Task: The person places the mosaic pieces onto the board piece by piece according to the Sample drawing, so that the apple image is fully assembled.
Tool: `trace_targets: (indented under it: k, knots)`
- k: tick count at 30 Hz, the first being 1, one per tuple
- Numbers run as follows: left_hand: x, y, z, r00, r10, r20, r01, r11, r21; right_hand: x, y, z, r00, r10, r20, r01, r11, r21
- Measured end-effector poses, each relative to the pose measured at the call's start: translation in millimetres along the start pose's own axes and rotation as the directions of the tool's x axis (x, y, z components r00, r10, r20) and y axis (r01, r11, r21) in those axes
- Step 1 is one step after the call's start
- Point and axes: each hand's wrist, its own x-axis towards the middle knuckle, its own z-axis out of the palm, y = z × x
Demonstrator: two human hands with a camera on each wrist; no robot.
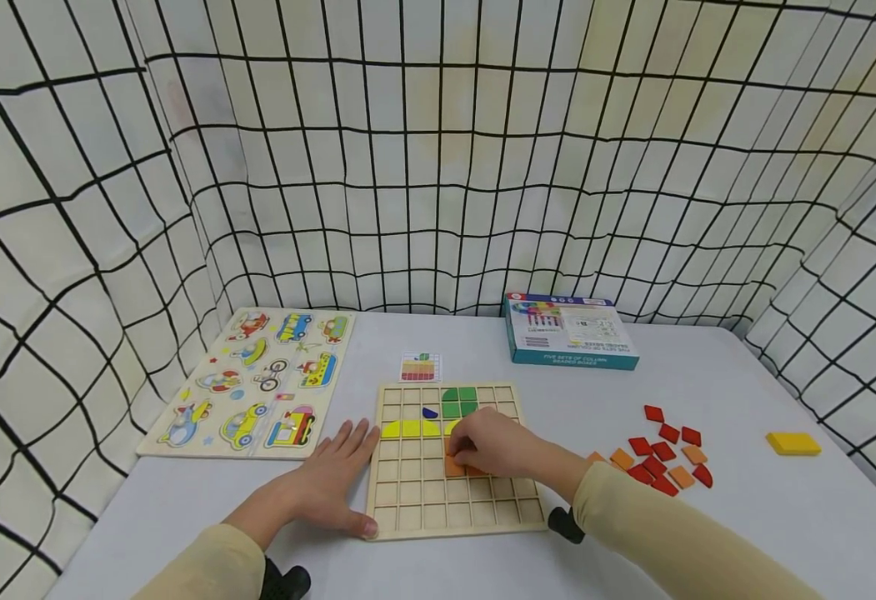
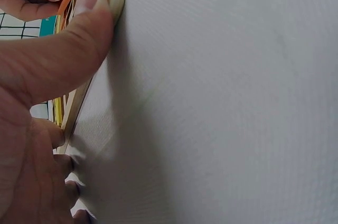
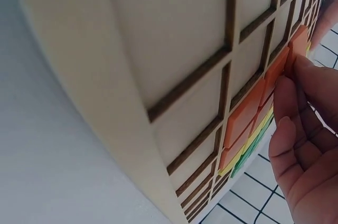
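A wooden grid board (image 1: 407, 493) lies on the table, with green pieces (image 1: 460, 408), yellow pieces (image 1: 410, 428) and a small dark blue piece (image 1: 429, 412) on it. My right hand (image 1: 493, 442) is over the board's middle, pinching an orange square tile (image 3: 297, 47) between thumb and fingers. In the right wrist view, this tile stands at the end of a row of orange tiles (image 3: 245, 115) set in the grid. My left hand (image 1: 325, 479) rests spread on the table, its thumb against the board's near left corner and its fingertips by the left edge.
Loose red tiles (image 1: 663, 451) and orange tiles (image 1: 681, 477) lie to the right, near a yellow block (image 1: 793, 443). Behind the board is a small pattern card (image 1: 420, 367). A vehicle picture puzzle (image 1: 250, 383) lies left, a teal box (image 1: 573, 360) at the back. Black netting (image 1: 438, 183) surrounds the table.
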Motion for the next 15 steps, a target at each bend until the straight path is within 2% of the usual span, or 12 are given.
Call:
trace_targets:
  k: [8,15]
  knots:
    - [0.9,1.0,0.1,1.0,0.001,0.001,-0.001,1.0,0.009,-0.2,-7.3,-0.2,0.999,0.033,0.01,-0.033,0.998,-0.055]
    - [2.4,0.1,0.9,1.0,-0.014,0.007,0.014,1.0,0.008,-0.2,-9.0,0.7,1.0,-0.013,0.016,0.014,0.997,-0.079]
